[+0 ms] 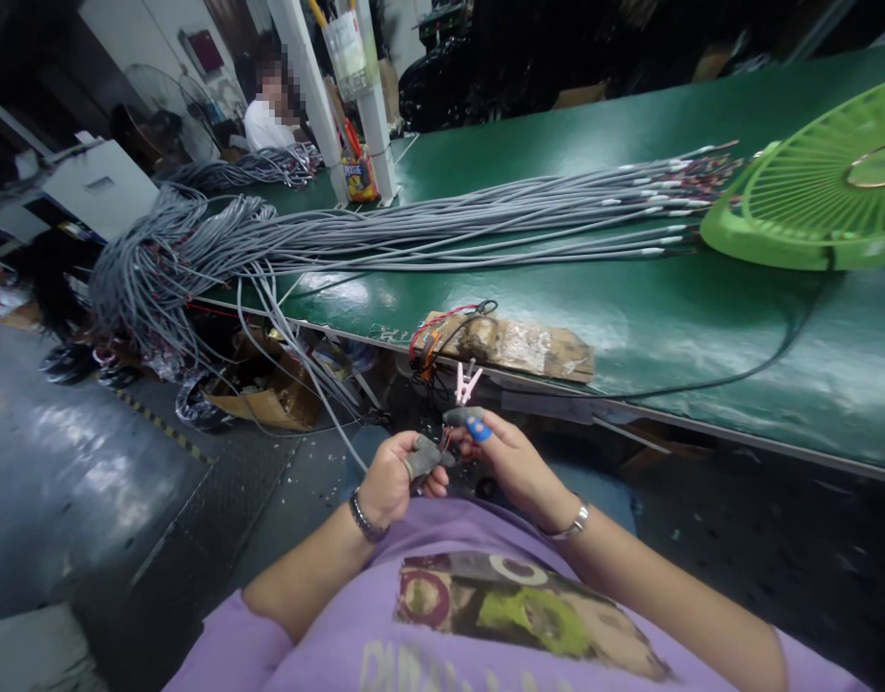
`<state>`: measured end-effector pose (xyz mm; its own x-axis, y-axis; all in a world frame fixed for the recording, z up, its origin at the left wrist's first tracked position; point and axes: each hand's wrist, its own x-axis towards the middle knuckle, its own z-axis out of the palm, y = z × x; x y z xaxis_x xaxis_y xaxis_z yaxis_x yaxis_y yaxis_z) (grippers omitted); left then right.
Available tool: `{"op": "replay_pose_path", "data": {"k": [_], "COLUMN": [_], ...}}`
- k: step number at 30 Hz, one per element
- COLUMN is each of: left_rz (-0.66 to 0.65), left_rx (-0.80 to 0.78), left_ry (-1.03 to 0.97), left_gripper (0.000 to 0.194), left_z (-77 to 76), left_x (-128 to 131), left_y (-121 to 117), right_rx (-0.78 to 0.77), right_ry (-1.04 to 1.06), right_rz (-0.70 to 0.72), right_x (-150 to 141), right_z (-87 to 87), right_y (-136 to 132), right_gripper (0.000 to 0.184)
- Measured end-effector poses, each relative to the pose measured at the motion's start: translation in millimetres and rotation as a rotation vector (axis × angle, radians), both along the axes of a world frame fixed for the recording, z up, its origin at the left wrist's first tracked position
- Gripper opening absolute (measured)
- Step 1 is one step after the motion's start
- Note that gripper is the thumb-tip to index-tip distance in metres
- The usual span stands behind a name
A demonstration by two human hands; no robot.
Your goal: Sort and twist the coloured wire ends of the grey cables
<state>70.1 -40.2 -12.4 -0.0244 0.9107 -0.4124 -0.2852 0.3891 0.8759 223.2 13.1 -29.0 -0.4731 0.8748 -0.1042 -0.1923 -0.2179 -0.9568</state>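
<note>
In front of my purple shirt, my left hand [393, 479] is closed around the end of a grey cable [350, 450], which runs up to the pile on the bench. Thin reddish wires [446, 439] stick out of that end. My right hand [510, 459] pinches at these wires, with its fingertips close to the left ones. Both hands wear grey finger covers, and a blue wrap shows on a right finger. Just above the hands, a pink clip [468, 383] sits at the bench edge, beside a wooden board [557, 354] with tape and red and black leads.
Many grey cables [413, 226] lie along the green bench [673, 336], bunched and drooping at its left. A green fan [788, 207] stands at the right, its cord crossing the bench. Below are a cardboard box [276, 394] and scraps. Another person [269, 120] sits far left.
</note>
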Motion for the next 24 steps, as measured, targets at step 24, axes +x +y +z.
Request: {"op": "replay_pose_path", "data": {"k": [24], "left_rz": [0.159], "left_rx": [0.055], "left_ry": [0.147], "left_gripper": [0.035], "left_z": [2.9], "left_x": [11.6], "left_y": [4.1], "right_rx": [0.112], "right_ry": [-0.129], "right_rz": [0.024], "right_x": [-1.4], "right_z": [1.9], "right_y": [2.1], "right_gripper": [0.041]}}
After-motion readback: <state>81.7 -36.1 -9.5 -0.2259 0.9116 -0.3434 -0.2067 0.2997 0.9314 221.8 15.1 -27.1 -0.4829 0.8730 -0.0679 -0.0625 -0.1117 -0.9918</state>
